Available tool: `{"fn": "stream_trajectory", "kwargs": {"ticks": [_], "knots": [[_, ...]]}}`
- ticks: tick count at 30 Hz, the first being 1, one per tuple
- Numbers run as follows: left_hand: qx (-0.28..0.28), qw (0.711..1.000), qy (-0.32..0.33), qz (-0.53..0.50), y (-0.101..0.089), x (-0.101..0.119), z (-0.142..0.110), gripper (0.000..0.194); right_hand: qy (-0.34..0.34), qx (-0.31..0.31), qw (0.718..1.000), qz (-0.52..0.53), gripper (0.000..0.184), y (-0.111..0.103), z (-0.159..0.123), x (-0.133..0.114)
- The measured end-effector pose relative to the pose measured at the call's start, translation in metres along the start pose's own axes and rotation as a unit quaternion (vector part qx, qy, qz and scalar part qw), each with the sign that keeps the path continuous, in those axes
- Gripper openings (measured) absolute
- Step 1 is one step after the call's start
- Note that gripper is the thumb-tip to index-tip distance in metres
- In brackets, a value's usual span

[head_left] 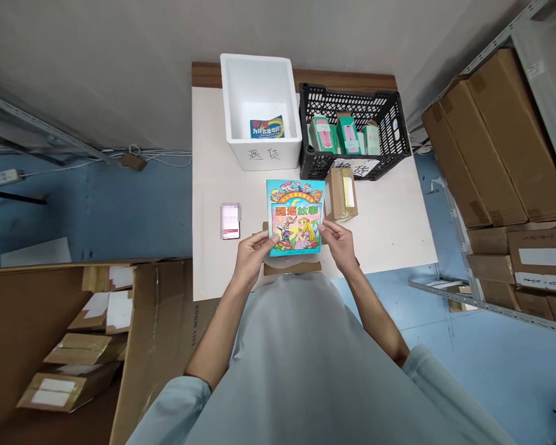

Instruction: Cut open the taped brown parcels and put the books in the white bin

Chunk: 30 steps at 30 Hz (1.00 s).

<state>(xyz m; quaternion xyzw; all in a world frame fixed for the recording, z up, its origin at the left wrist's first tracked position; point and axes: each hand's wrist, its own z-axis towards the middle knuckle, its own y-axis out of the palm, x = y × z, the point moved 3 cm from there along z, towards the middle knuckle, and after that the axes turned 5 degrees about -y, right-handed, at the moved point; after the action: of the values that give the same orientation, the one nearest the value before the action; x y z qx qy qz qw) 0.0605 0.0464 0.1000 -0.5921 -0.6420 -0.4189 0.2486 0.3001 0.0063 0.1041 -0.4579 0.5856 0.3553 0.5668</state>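
Note:
A children's storybook (296,217) with a bright blue illustrated cover is held up between my two hands, cover facing me. My left hand (252,253) pinches its lower left edge, thumb on the front. On the opposite edge, my right hand (340,244) grips it the same way. Under the book, partly hidden, lies brown cardboard (291,268) near the table's front edge. A small taped carton (341,194) stands just right of the book. Left of my left hand, a phone (230,221) rests on the table with its screen lit.
Behind the book stand a white foam box (261,154) with a blue book (266,128) inside and a black crate (354,167) holding several green boxes. A large carton (155,334) of parcels is at lower left; shelves with cartons (495,142) line the right.

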Motion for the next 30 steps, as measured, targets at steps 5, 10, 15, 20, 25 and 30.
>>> {"fn": "stream_trajectory", "kwargs": {"ticks": [5, 10, 15, 20, 25, 30], "knots": [[0.030, 0.999, 0.005, -0.014, 0.011, -0.014, 0.002, 0.074, -0.166, 0.059, 0.956, -0.233, 0.042, 0.003, -0.002, -0.015], [0.066, 0.996, 0.057, 0.034, 0.029, -0.031, -0.005, 0.065, -0.113, -0.038, 0.964, -0.236, 0.043, 0.034, -0.012, -0.010], [0.014, 0.965, 0.179, 0.192, 0.046, -0.031, -0.021, 0.041, -0.037, 0.000, 0.990, -0.134, 0.047, 0.048, -0.021, -0.003], [0.019, 0.963, 0.191, 0.189, 0.024, -0.007, -0.009, 0.055, 0.004, -0.012, 1.000, 0.022, 0.051, 0.019, -0.006, -0.011], [-0.035, 0.994, 0.062, 0.079, -0.002, 0.013, 0.006, 0.079, 0.049, -0.066, 0.990, 0.111, 0.059, -0.007, -0.001, -0.017], [-0.045, 0.998, 0.026, 0.043, 0.002, 0.016, -0.002, 0.069, 0.051, -0.096, 0.987, 0.120, 0.060, -0.005, -0.004, -0.016]]}}
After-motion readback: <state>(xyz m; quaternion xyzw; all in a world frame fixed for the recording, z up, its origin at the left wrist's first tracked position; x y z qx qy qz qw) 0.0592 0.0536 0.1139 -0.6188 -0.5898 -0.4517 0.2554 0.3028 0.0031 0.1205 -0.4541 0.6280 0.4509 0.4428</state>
